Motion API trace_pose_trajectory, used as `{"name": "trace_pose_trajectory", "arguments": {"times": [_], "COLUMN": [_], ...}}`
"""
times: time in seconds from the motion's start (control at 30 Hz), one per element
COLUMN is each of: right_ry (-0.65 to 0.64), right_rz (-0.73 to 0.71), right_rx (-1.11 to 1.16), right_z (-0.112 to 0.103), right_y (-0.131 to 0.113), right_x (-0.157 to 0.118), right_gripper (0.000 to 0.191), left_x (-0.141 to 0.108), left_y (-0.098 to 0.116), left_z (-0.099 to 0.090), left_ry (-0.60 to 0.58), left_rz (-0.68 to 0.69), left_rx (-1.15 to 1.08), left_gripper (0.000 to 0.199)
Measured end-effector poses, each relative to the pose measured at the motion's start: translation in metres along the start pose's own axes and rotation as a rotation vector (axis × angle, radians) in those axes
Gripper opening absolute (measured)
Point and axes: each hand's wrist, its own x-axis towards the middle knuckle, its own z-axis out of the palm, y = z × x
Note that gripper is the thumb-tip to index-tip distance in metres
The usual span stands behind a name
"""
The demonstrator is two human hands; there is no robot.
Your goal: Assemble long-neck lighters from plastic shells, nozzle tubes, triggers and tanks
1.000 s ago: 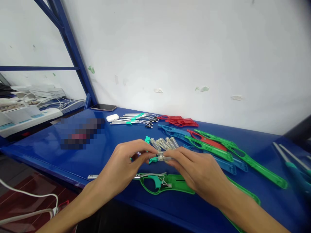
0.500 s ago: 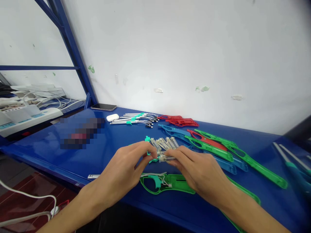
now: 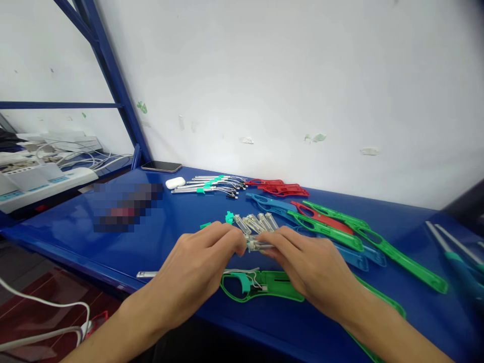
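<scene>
My right hand (image 3: 306,262) pinches a clear lighter fuel tank (image 3: 257,245), which points left. At the tank's valve end, the fingers of my left hand (image 3: 212,257) are pressed together; a bit of teal shows there, and what they grip is hidden. Several more clear tanks (image 3: 260,222) lie just behind my fingertips, beside small teal plastic pieces (image 3: 229,217). Below my hands lies a green lighter casing half (image 3: 280,285) with a teal trigger (image 3: 245,283) and white wires in it. A metal tube (image 3: 146,275) extends left from under my left wrist.
Metal lighter tubes with wires (image 3: 207,185) lie at the back, near a white case (image 3: 176,183) and a phone (image 3: 162,166). Red casings (image 3: 283,189), blue casings (image 3: 348,254) and green casings (image 3: 404,259) spread rightward. A blurred patch (image 3: 126,207) covers something at left.
My left fingers have closed in against the tank's valve end, and the gap between thumb and forefinger no longer shows. My right hand stays almost still with the tank.
</scene>
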Motion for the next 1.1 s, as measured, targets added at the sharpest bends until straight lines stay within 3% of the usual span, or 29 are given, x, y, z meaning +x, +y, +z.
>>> {"name": "trace_pose_trajectory", "arguments": {"times": [0.27, 0.47, 0.73, 1.1], "right_ry": [0.013, 0.015, -0.016, -0.072], "right_rz": [-0.009, -0.011, 0.003, 0.049], "right_rx": [0.002, 0.021, 0.095, 0.22], "right_z": [0.0, 0.0, 0.002, 0.004], "right_y": [0.0, 0.0, -0.002, -0.003], "right_x": [0.001, 0.0, -0.001, -0.003], "right_gripper": [0.026, 0.026, 0.038, 0.028], "left_x": [0.001, 0.001, 0.004, 0.002], "left_y": [0.0, -0.002, 0.003, 0.012], "left_z": [-0.002, -0.001, 0.006, 0.004], "left_ry": [0.007, -0.019, -0.074, -0.168], "left_rz": [0.1, 0.144, 0.083, 0.067], "left_rx": [0.1, 0.057, -0.026, -0.117], "left_gripper": [0.029, 0.03, 0.035, 0.04]}}
